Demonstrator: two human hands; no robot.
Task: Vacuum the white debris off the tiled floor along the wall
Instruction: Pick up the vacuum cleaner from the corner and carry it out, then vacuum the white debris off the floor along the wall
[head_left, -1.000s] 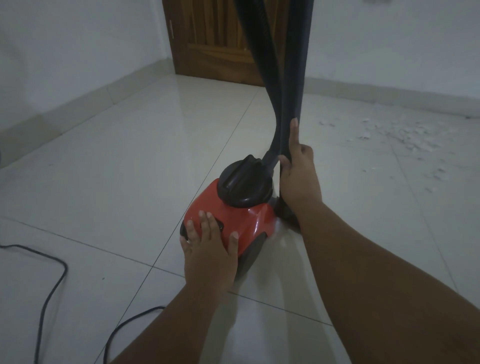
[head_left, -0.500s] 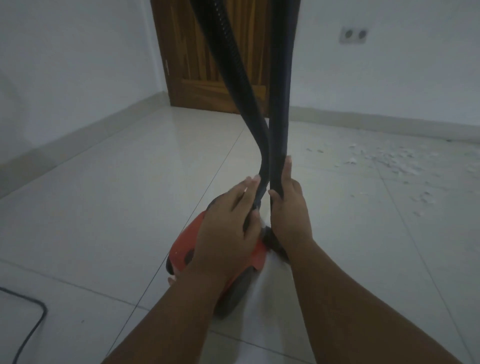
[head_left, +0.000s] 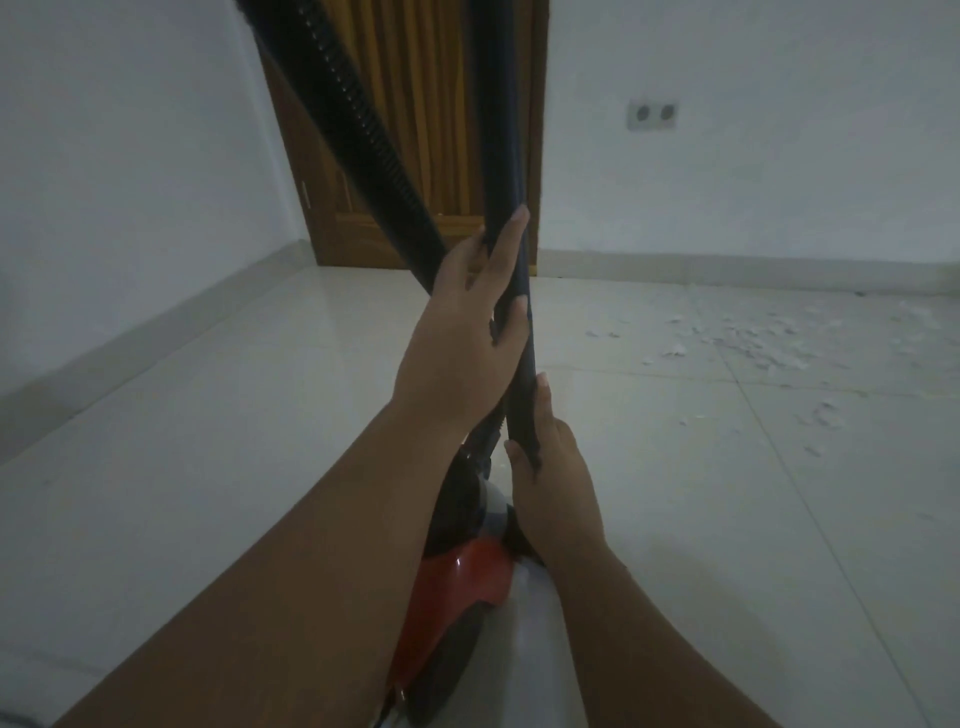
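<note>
Gripping black wand (head_left: 506, 130): your left hand (head_left: 462, 338) curled round it, right hand (head_left: 553, 473) just below, likewise. White debris (head_left: 753, 338) well right of hands; nothing vacuumed yet.

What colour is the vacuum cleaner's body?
Red vacuum body, with black parts; seen in the head view.

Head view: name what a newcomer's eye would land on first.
Dead centre, the left hand and, below it, the right hand grip the black wand, which crosses a ribbed hose. Low in the frame sits the red vacuum body. White debris litters the tiles at right, near the wall.
</note>
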